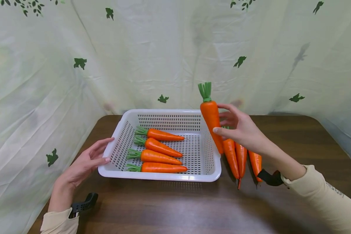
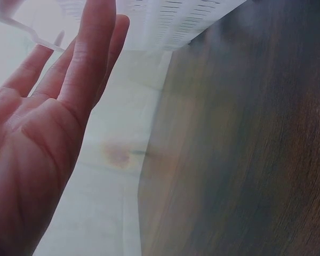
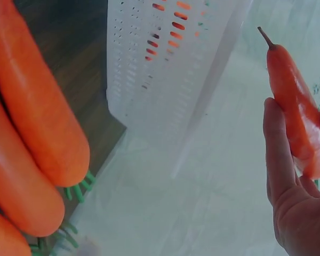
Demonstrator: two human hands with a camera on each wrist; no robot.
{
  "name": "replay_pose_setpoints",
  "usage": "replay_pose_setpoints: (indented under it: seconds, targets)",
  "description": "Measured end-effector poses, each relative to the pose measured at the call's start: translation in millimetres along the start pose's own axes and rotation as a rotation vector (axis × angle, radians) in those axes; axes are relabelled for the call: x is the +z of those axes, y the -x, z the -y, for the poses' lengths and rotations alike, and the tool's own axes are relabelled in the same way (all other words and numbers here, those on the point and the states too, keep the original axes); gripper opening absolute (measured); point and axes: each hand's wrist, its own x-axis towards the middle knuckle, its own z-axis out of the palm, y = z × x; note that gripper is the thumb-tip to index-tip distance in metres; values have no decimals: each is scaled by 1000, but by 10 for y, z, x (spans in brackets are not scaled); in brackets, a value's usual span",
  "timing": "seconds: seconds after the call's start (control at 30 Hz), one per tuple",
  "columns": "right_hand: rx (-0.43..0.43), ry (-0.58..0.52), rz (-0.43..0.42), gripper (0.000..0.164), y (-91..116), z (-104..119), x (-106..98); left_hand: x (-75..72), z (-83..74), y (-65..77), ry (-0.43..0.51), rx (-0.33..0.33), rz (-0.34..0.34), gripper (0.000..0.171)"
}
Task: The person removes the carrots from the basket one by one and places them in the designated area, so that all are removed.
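A carrot [image 1: 209, 113] with a green top is pinched between the thumb and fingers of my right hand [image 1: 241, 128], raised over the right rim of a white perforated plastic basket [image 1: 161, 175]. Its leafy end points up; the right wrist view shows the thin tip of this carrot [image 3: 290, 90]. My left hand [image 1: 82, 162] holds the basket's left rim, thumb on the rim and fingers against the side. Within the basket lie several carrots [image 1: 161, 158] in a row, green tops to the left. Three more carrots [image 1: 230, 156] are right of it, their tops partly hidden by my right hand.
The basket stands on a dark brown wooden table [image 1: 163, 208]. A pale curtain [image 1: 175, 48] with green leaf prints hangs behind and along the sides. Black wrist devices [image 1: 84, 203] are worn on both wrists, near beige sleeves.
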Motion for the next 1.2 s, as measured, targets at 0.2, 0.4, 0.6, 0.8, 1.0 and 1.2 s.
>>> replay_pose_setpoints:
  seconds: [0.2,0.4,0.6,0.8,1.0,1.2]
  targets:
    - [39,46,-22,70,98,-56,-98,-4,-13,6,0,-9,-5,63]
    - [60,123,-36,69,206,-134,-202,7,3,3,8,-4,-5,62]
    - [76,169,-53,71,307,-200,-311,1,16,-1,22,4,3,62]
    - [122,182,-112,68,401,-277,-413,9,-2,6,13,1,-7,63]
    - [112,217,-110,70,500,-386,-535,6,-5,7,11,6,-5,63]
    - [139,229,-115,69,610,-522,-638,7,15,10,-23,9,-20,65]
